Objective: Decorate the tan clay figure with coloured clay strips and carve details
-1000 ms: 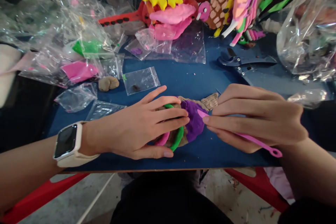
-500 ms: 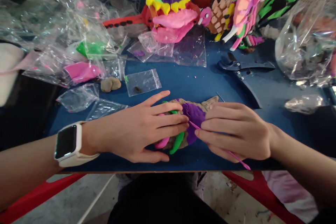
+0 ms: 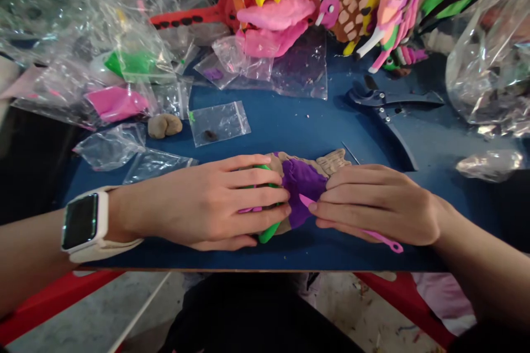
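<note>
A clay fish (image 3: 305, 178) lies flat on the blue table, brown with a purple patch, and has a ridged brown tail (image 3: 333, 161). My left hand (image 3: 215, 198) rests over its left part, fingers stretched out and laid on the clay. Between and below those fingers show a green clay strip (image 3: 269, 233) and a bit of pink clay. My right hand (image 3: 376, 204) is closed around a pink plastic clay knife (image 3: 389, 241). The knife's pointed blade is over the purple patch; whether it touches I cannot tell.
Behind the fish are a small zip bag (image 3: 220, 124), a brown clay lump (image 3: 164, 126) and dark blue cutters (image 3: 385, 105). A thin needle-like rod (image 3: 350, 153) lies near the tail. Plastic bags (image 3: 111, 146) fill the left; colourful clay figures (image 3: 273, 16) stand at the back.
The knife blade has turned so its flat side shows, and its ring end has come into view. My left hand has shifted slightly left with its fingers closer together. The camera view has shifted a little.
</note>
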### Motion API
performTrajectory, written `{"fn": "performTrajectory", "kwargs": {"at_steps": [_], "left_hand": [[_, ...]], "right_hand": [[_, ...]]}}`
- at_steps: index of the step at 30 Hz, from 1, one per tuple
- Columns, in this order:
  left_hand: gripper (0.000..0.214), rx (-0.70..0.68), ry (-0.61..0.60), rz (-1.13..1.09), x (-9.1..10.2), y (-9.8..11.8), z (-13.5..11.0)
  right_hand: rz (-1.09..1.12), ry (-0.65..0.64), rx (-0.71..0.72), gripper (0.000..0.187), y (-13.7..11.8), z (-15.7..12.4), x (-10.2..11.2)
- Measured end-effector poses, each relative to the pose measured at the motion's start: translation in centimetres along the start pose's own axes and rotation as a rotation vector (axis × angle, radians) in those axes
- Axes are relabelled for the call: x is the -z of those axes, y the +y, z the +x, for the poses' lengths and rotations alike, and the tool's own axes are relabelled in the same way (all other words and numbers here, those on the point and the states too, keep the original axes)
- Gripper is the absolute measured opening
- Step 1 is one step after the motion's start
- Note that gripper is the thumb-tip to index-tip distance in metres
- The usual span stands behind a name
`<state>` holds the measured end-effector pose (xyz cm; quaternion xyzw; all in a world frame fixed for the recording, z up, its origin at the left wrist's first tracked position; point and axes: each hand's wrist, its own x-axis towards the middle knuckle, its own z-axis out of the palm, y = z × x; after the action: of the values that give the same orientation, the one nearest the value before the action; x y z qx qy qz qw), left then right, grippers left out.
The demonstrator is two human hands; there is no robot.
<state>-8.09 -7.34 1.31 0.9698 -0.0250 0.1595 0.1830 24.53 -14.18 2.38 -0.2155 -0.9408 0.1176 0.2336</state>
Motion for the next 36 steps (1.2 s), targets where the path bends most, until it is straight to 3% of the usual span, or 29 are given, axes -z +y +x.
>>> {"fn": "performTrajectory", "kwargs": {"at_steps": [11,29,36], "left_hand": [[0.042,0.045,0.017,-0.098,0.1,0.1,0.1],[0.038,0.060,-0.048,-0.090,0.0,0.0,-0.2],[0.037,0.023,-0.052,-0.013,0.1,0.0,-0.1]], "right_hand": [[0.039,0.152,-0.020,0.014,-0.1,0.9,-0.9],[0.087,0.088,-0.091,0.024,-0.9,0.7,-1.0],[0.083,0.078,-0.057,0.017,-1.1,0.5,-1.3]]}}
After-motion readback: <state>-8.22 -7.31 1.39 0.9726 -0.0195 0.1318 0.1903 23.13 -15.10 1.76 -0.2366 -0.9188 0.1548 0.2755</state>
